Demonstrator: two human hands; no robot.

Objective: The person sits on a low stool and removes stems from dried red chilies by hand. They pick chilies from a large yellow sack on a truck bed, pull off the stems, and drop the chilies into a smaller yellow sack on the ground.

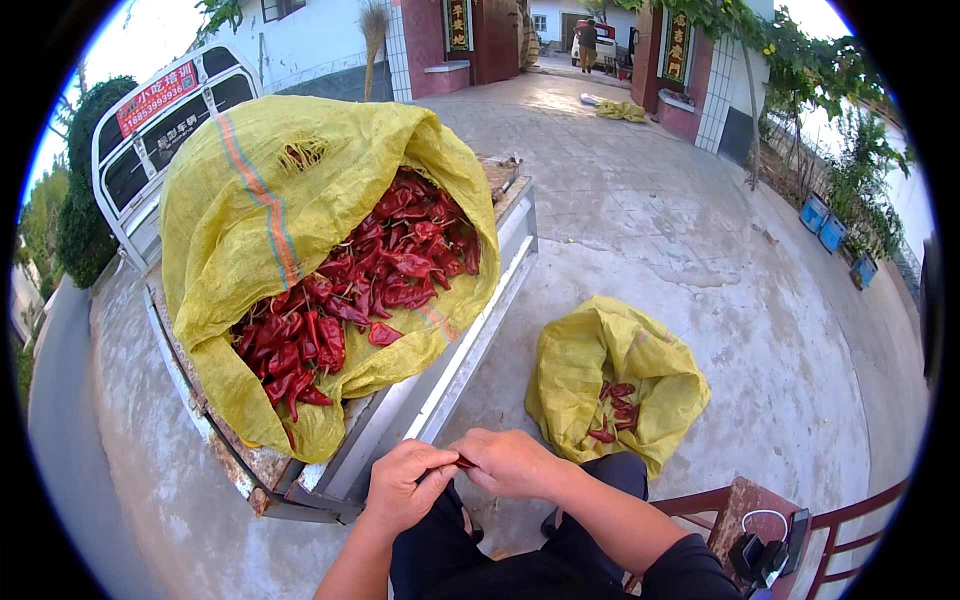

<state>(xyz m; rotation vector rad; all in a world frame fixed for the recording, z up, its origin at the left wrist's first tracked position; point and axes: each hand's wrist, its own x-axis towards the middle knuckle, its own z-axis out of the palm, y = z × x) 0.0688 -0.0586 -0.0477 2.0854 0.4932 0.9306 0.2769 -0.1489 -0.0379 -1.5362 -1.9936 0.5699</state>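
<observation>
Head view: pinching a mostly hidden red chili between left hand and right hand beside the right edge of the truck bed, probably at the stem-plucking step, next likely calling for a firm tug.

A dark-red pepper is pinched between the fingertips of the left hand and the right hand; fingers hide most of it. A large yellow woven sack, striped orange and blue, lies on its side on the truck bed, mouth gaping, a frayed hole in its upper face. A thick heap of red peppers, glossy and wrinkled, pale stems on some, fills its mouth and spreads over the lower lip. On the concrete ground, a smaller yellow sack sits open and slumped, with a few loose peppers inside.
</observation>
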